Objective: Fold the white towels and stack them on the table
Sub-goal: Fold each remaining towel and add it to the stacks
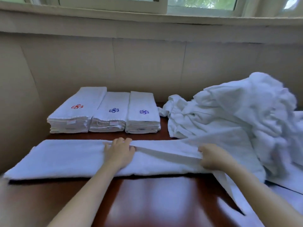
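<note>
Head view: a long towel (57, 158) lies across the table (147, 202). The left hand (119, 154) presses it flat, fingers (122, 142) straight. The right hand (213, 158) pinches a raised fold of it. Three folded stacks (111, 115) sit behind, with an unfolded pile (229, 115) at the right.

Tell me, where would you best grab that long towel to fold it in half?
Probably the left end of the long towel, coming in from the left: that short edge lies flat and free on the table, while the right end is lost against the loose pile. The left hand presses its middle; the right hand pinches a raised fold.
</note>
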Demonstrator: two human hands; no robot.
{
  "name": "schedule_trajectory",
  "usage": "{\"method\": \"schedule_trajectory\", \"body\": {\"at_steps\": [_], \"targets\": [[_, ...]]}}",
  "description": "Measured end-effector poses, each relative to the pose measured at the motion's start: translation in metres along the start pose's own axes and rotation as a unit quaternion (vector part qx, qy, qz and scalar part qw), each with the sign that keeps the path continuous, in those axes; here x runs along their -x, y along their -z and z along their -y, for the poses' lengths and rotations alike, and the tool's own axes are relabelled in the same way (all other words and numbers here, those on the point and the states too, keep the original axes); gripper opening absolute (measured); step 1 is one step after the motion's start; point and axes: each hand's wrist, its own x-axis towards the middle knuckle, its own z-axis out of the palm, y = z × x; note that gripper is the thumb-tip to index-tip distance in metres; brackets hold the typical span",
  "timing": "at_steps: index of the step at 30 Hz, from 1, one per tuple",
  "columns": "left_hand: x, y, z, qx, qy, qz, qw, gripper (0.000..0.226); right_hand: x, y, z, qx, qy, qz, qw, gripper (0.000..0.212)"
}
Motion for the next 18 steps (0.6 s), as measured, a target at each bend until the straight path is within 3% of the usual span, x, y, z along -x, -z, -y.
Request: {"method": "schedule_trajectory", "body": {"at_steps": [3,6,7,10,13,18], "targets": [[0.003,0.002,0.008,0.029,-0.028,-0.001,0.999,0.04,0.034,0.021,-0.047,-0.019,0.0,0.084,0.996,0.012],[0.013,0.008,0.018,0.089,-0.089,-0.001,0.992,0.033,0.057,0.036,-0.082,-0.143,-0.024,0.242,0.96,0.016],[0.016,0.01,0.022,0.109,-0.102,-0.001,0.989,0.03,0.061,0.039,-0.091,-0.138,-0.029,0.265,0.954,0.016],[0.017,0.022,0.029,0.14,-0.107,0.028,0.984,0.019,0.059,0.033,-0.112,-0.092,-0.075,0.164,0.979,0.011],[0.009,0.032,0.021,0.096,-0.09,0.042,0.99,0.016,0.053,0.018,-0.124,-0.125,-0.135,0.057,0.981,0.033],[-0.004,0.028,-0.002,0.007,-0.016,0.058,0.998,0.027,0.043,0.01,-0.116,-0.102,-0.202,0.1,0.969,0.022]]}}
